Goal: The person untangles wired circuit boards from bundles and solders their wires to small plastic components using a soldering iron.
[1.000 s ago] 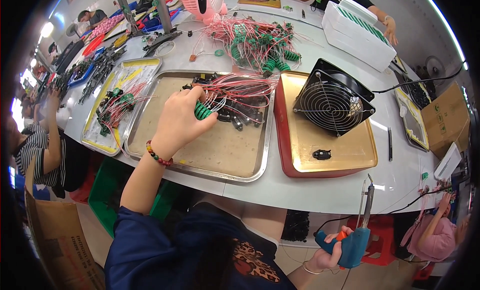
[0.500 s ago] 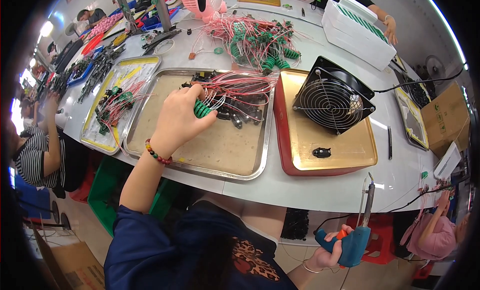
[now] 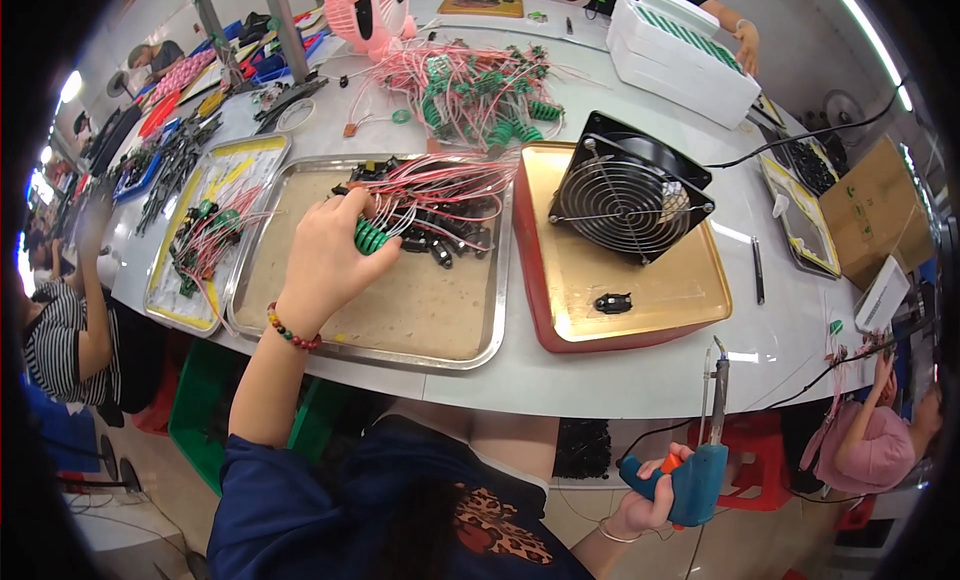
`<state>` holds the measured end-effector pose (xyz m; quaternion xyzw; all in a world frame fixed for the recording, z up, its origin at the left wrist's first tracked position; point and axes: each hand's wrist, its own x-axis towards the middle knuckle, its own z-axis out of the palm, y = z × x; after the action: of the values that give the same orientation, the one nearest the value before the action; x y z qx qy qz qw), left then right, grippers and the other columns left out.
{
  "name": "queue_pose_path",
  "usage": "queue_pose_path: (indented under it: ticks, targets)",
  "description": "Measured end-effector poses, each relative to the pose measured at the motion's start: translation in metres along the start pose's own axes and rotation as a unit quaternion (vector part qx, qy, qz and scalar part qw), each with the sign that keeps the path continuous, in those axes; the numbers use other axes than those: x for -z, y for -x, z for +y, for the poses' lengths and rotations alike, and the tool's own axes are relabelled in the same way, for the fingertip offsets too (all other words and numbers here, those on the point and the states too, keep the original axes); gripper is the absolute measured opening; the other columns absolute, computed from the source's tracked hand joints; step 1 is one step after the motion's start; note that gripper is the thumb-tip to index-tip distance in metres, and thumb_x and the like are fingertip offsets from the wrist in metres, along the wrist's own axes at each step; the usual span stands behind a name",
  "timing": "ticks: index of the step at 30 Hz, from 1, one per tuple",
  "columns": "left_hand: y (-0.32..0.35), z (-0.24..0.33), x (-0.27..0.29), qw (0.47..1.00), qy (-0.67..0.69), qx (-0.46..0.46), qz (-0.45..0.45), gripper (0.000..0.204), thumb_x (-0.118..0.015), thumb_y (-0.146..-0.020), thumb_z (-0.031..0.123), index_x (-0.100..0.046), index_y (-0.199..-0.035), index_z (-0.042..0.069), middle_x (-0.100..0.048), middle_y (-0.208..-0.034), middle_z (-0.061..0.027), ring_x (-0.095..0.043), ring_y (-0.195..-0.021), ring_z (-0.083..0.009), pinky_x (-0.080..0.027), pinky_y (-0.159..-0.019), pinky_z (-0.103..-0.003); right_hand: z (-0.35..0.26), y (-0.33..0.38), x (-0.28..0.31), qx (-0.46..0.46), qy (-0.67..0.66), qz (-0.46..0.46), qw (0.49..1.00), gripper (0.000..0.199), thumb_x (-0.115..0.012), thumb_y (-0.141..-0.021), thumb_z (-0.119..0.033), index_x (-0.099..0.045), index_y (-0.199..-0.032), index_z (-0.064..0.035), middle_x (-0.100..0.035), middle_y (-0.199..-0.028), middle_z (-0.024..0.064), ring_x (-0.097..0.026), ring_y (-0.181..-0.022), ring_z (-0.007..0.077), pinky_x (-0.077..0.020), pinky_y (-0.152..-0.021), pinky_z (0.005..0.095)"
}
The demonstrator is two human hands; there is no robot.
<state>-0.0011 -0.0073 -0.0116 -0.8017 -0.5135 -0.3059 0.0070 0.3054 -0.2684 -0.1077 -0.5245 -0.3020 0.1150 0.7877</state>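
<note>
Over the metal tray (image 3: 420,350), my left hand (image 3: 332,242) has its fingers curled round a row of small green circuit boards (image 3: 371,238); part of the row is hidden by the fingers. Red and white wires (image 3: 445,185) fan out behind it, and black plastic parts (image 3: 438,248) lie among them. At the lower right, below the table edge, my right hand (image 3: 645,500) grips a blue soldering gun (image 3: 700,482) with an orange trigger. Its metal tip (image 3: 719,350) points up. A small black part (image 3: 613,303) rests on the golden box lid (image 3: 660,325).
A black fan with a wire guard (image 3: 625,210) stands on the red-sided box. Behind it sit a heap of wired green boards (image 3: 480,95) and a white foam box (image 3: 680,65). Another tray (image 3: 165,290) is at left. Other people work around the table.
The whole view has shifted slightly, so things sit further left in the picture. My left hand stays at the green boards, and my right hand still holds the soldering gun.
</note>
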Motion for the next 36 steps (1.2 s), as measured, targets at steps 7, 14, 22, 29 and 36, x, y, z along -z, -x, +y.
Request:
queue_pose_path:
  ticks: [7, 14, 22, 29, 36]
  targets:
    - [0.0, 0.001, 0.0, 1.0, -0.002, 0.009, 0.0, 0.033, -0.069, -0.066, 0.026, -0.053, -0.085, 0.004, -0.058, -0.077, -0.0134, -0.055, -0.076, -0.0334, -0.043, -0.071, -0.041, 0.005, 0.002, 0.005, -0.017, -0.025, 0.007, 1.0, 0.052, -0.052, -0.07, -0.014, -0.046, -0.117, 0.0079, -0.055, -0.109, 0.0195, -0.05, -0.055, 0.014, -0.0411, -0.052, 0.0257]
    - [0.0, 0.0, 0.0, 1.0, 0.004, 0.009, 0.007, 0.033, -0.07, -0.065, 0.024, -0.052, -0.084, 0.004, -0.057, -0.077, -0.0131, -0.053, -0.075, -0.0326, -0.043, -0.07, -0.041, 0.009, 0.002, 0.007, -0.013, -0.027, 0.003, 1.0, 0.051, -0.052, -0.07, -0.013, -0.047, -0.116, 0.0078, -0.054, -0.108, 0.0187, -0.049, -0.056, 0.014, -0.0426, -0.053, 0.0263]
    - [0.001, 0.0, -0.001, 1.0, -0.002, 0.012, 0.004, 0.034, -0.07, -0.064, 0.025, -0.051, -0.084, 0.003, -0.056, -0.077, -0.0125, -0.053, -0.075, -0.0315, -0.043, -0.07, -0.041, 0.011, -0.002, 0.006, -0.033, -0.004, 0.023, 0.999, 0.042, -0.053, -0.072, -0.012, -0.048, -0.11, 0.0056, -0.056, -0.105, 0.0159, -0.051, -0.062, 0.0143, -0.0443, -0.057, 0.0269]
    - [0.002, -0.001, -0.003, 1.0, 0.005, 0.007, 0.003, 0.033, -0.07, -0.065, 0.024, -0.051, -0.084, 0.003, -0.056, -0.077, -0.0125, -0.053, -0.075, -0.0317, -0.043, -0.07, -0.041, -0.028, -0.037, -0.047, 0.017, 0.067, -0.064, 0.996, 0.029, -0.056, -0.077, -0.012, -0.049, -0.103, -0.0002, -0.06, -0.102, 0.0118, -0.056, -0.071, 0.0142, -0.0466, -0.063, 0.0271]
    - [0.001, 0.0, -0.002, 1.0, 0.007, 0.011, -0.003, 0.034, -0.07, -0.066, 0.024, -0.052, -0.086, 0.003, -0.057, -0.078, -0.0129, -0.054, -0.076, -0.033, -0.043, -0.07, -0.041, -0.069, -0.3, -0.246, 0.008, 0.279, -0.35, 0.894, 0.017, -0.06, -0.083, -0.012, -0.051, -0.096, -0.0061, -0.064, -0.1, 0.0078, -0.061, -0.08, 0.0141, -0.0489, -0.069, 0.0274]
